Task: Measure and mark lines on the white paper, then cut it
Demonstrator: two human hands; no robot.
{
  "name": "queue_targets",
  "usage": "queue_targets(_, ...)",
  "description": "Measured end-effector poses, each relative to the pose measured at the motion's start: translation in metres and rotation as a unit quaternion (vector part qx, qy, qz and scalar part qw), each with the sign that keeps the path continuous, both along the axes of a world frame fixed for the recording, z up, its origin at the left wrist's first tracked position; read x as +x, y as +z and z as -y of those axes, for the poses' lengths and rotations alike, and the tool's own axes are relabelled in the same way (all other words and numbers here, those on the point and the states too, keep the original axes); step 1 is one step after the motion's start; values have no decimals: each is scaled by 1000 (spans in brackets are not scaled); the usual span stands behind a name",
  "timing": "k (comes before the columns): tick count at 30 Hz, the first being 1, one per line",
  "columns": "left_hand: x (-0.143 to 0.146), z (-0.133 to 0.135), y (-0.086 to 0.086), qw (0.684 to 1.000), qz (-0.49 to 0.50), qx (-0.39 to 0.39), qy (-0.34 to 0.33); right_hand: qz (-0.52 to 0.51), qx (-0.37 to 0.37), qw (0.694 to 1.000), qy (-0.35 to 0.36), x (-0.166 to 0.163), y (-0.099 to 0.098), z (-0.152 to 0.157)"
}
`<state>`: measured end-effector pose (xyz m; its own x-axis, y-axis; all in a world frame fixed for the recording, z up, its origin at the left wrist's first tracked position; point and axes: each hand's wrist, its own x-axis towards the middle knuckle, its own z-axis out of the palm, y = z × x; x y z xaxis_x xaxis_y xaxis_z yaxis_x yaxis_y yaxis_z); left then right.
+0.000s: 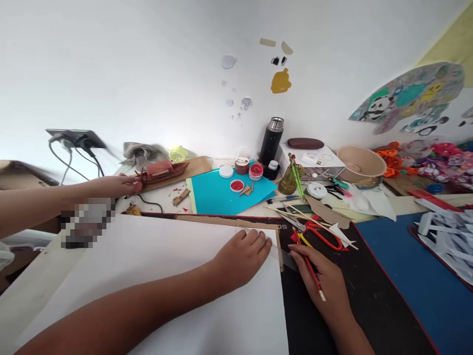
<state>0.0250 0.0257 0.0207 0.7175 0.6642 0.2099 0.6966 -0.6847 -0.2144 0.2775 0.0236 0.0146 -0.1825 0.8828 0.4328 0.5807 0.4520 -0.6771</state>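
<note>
My left hand (244, 256), its fingers curled and bunched, presses down near the upper right corner of a large white sheet of paper (177, 286). Under and beside its fingertips lies a flat see-through piece (288, 260), whose kind I cannot make out. Just right of the sheet's edge, my right hand (323, 281) grips a red pencil (312, 272) with a pale end towards me. Brown cardboard (225, 224) shows along the sheet's far edge. Beyond my right hand lie red-handled scissors (327, 235) and thin wooden sticks (325, 222).
Another person's hand (127, 186) reaches in from the left to a red model boat (162, 171). A blue sheet (210, 192), red paint pots (255, 171) and a black flask (272, 140) stand behind. Paper strips (447, 236) lie at right on a blue mat (399, 251).
</note>
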Motion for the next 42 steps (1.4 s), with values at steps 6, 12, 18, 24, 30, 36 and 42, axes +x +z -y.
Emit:
queue_targets(6,4,-4,9,999,-7,-31,-42,-36,-54,998,-15,2,4,3)
queue_targets(12,-12,-16,21,995,54,-79,13,-112,-98,985,-83,0,6,5)
queue_targets(18,-50,-30,47,952,247,-136,121,-129,-116,982,-74,-4,6,6)
queue_targets(24,-60,-30,69,839,448,-221,216,-124,-116,984,-50,-5,3,6)
queue_targets(30,-34,-25,64,605,653,-403,210,-128,-102,986,-26,-6,2,3)
queue_targets(36,-11,-12,45,530,669,-485,193,-132,-76,988,8,-9,1,6)
queue_targets(42,-7,-12,36,520,677,-490,174,-127,-57,990,14,-15,4,8)
